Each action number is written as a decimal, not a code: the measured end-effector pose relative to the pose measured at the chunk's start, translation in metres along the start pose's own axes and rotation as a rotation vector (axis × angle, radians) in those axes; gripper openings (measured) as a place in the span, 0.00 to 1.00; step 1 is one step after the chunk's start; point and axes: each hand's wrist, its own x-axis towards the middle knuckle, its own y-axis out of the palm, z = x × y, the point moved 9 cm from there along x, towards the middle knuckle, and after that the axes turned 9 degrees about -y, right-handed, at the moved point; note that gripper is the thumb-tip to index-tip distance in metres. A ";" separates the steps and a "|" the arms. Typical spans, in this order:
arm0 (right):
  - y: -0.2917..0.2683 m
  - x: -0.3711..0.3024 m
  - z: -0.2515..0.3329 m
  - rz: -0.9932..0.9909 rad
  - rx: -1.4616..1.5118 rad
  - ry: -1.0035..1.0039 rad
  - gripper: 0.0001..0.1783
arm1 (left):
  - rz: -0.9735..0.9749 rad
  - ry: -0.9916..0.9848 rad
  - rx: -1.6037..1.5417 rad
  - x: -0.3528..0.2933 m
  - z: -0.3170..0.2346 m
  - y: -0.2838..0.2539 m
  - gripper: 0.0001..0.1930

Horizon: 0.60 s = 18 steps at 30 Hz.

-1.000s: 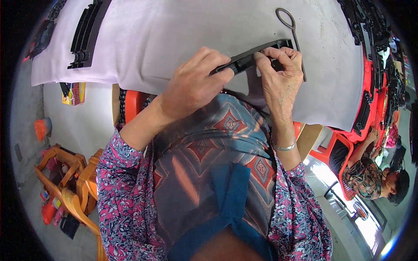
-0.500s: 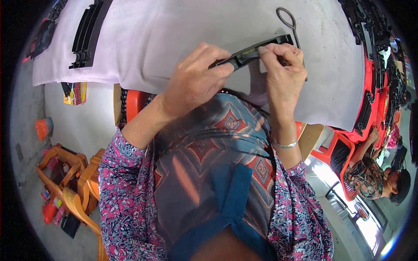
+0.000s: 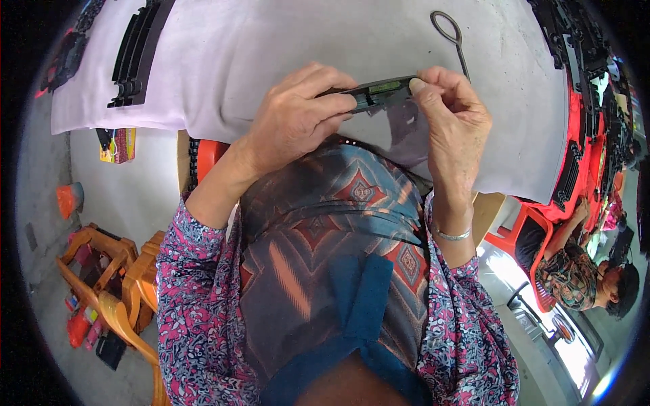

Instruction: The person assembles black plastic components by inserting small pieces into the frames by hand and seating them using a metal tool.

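Between my two hands is a long, narrow black plastic part (image 3: 369,100) with a greenish strip (image 3: 386,87) along its upper side. My left hand (image 3: 294,115) is closed round its left end. The thumb and fingertips of my right hand (image 3: 452,108) pinch the right end. The part is held just above the near edge of the pale cloth-covered table (image 3: 271,34). Beyond my right hand lies a metal rod tool with a looped handle (image 3: 458,44); its lower end is hidden behind that hand.
Several curved black plastic strips (image 3: 132,61) lie at the table's far left. More black parts (image 3: 572,54) are heaped on a red surface at the right. A person (image 3: 575,277) sits on a red chair (image 3: 521,237) there. Wooden furniture (image 3: 101,264) stands at lower left.
My right hand has shifted right and slightly down, from the part's upper face to its right end. The part now lies nearer level, showing its green strip more plainly.
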 end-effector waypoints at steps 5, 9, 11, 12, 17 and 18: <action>0.001 -0.002 -0.006 0.005 -0.044 0.010 0.05 | 0.002 -0.020 -0.027 0.001 0.002 0.000 0.08; 0.003 -0.003 -0.012 -0.007 -0.010 0.042 0.05 | 0.035 -0.033 -0.005 0.001 0.004 0.001 0.12; 0.005 -0.003 -0.013 -0.034 0.012 0.052 0.04 | 0.031 -0.039 -0.013 0.001 0.004 0.001 0.12; 0.005 -0.004 -0.014 -0.060 0.034 0.063 0.03 | 0.026 -0.048 -0.019 0.001 0.004 0.001 0.12; 0.014 -0.006 -0.010 -0.067 0.180 0.029 0.04 | 0.012 -0.085 -0.119 0.002 0.002 -0.001 0.13; 0.016 -0.006 -0.009 -0.065 0.248 0.018 0.05 | -0.010 -0.146 -0.215 0.003 0.005 -0.004 0.13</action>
